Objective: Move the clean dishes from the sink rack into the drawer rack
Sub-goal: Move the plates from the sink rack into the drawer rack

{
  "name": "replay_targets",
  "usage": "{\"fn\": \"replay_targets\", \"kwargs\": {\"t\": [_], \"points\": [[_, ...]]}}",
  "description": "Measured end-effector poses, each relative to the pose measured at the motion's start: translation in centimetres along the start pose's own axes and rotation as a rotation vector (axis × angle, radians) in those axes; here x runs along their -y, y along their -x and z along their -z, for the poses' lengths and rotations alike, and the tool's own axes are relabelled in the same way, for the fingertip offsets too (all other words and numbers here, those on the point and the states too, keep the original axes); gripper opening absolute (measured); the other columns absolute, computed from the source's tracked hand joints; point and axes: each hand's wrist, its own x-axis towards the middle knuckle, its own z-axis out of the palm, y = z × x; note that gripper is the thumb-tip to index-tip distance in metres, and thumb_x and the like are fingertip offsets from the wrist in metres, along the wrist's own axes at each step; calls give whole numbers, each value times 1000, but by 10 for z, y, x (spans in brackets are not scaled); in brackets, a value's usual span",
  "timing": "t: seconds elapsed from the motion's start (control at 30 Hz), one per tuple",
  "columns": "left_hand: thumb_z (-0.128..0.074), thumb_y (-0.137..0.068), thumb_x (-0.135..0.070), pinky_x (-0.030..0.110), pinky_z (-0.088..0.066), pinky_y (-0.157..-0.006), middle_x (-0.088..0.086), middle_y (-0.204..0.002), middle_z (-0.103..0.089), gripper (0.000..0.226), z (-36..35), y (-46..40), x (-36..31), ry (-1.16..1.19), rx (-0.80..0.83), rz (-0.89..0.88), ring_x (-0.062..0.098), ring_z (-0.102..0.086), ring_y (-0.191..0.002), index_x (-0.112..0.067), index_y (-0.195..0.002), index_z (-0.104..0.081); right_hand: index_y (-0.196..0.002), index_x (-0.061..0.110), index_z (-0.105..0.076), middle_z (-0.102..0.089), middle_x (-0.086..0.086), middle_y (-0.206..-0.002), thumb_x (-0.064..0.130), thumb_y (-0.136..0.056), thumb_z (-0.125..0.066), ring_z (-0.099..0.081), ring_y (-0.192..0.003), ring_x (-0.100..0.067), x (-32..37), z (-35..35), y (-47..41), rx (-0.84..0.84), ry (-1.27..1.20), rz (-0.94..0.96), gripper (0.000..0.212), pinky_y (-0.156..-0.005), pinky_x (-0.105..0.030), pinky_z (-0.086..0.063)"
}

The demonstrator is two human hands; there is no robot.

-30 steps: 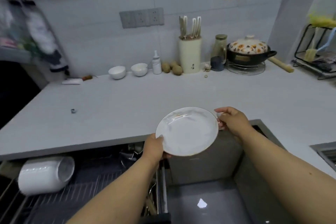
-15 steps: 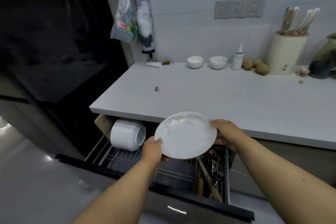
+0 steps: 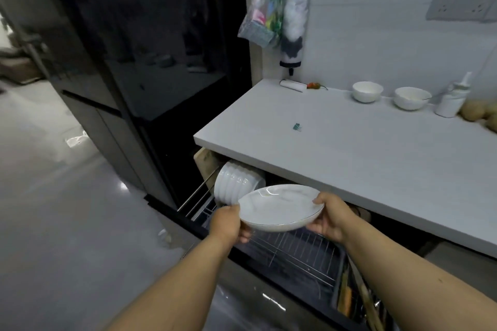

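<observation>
I hold a white plate [image 3: 281, 207] with a thin gold rim in both hands. My left hand [image 3: 228, 223] grips its left edge and my right hand [image 3: 332, 216] grips its right edge. The plate hangs nearly level above the wire drawer rack [image 3: 298, 252], which is pulled out from under the counter. A stack of white bowls [image 3: 236, 183] lies on its side at the rack's far left, just behind the plate. The sink rack is out of view.
The white counter [image 3: 349, 148] overhangs the drawer. On it stand two white bowls [image 3: 367, 91], a white bottle [image 3: 451, 99] and a small clip [image 3: 296, 126]. Utensils [image 3: 355, 301] fill the drawer's right compartment. A dark cabinet [image 3: 150, 62] stands left; bare floor [image 3: 67, 223] lies below.
My view has swung left and down toward the drawer. The plate has dropped from counter height to just above the drawer rack and tipped flatter, both hands still on it.
</observation>
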Motion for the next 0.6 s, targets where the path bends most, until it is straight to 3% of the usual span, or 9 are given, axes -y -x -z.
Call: {"fn": "replay_targets", "kwargs": {"t": [0.13,0.27,0.33,0.43,0.6], "points": [[-42,-96,-27,35,-53,-58,13,-76,-65,27,20,-25,-5,-109,-98,-26,31,-65,-71,-10,-82,-58,-120,7,-52,-62,-13,-97,10,-83,-42,-63,-79,-28,2,-16,-32,-30,35,-40,38,-50,-35,-59],[-44,-87,-38,39,-44,-61,7,-63,-51,30,36,-57,-8,-188,-119,-61,26,-48,-61,-18,-64,-45,-122,6,-51,-62,-19,-109,10,-80,-43,-63,-98,-36,4,-27,-67,-75,109,-53,42,-88,-53,-54],[-41,-74,-50,37,-32,-58,0,-52,-41,33,40,-80,-3,-217,-90,-64,23,-37,-52,-21,-57,-41,-119,6,-51,-61,-22,-113,8,-80,-44,-62,-104,-39,6,-30,-83,-111,129,-60,40,-94,-56,-50],[-45,-85,-46,37,-39,-61,0,-57,-48,36,36,-89,-8,-322,-118,-91,22,-44,-57,-21,-60,-41,-115,3,-51,-58,-21,-104,7,-82,-44,-61,-93,-37,6,-33,-108,-159,162,-101,34,-89,-54,-52],[-43,-97,-41,32,-47,-75,-1,-82,-62,24,33,-111,1,-607,-87,-131,20,-59,-82,-23,-86,-54,-102,3,-51,-59,-18,-81,5,-86,-45,-60,-67,-31,1,-44,-142,-189,247,-166,18,-53,-37,-56]]}}
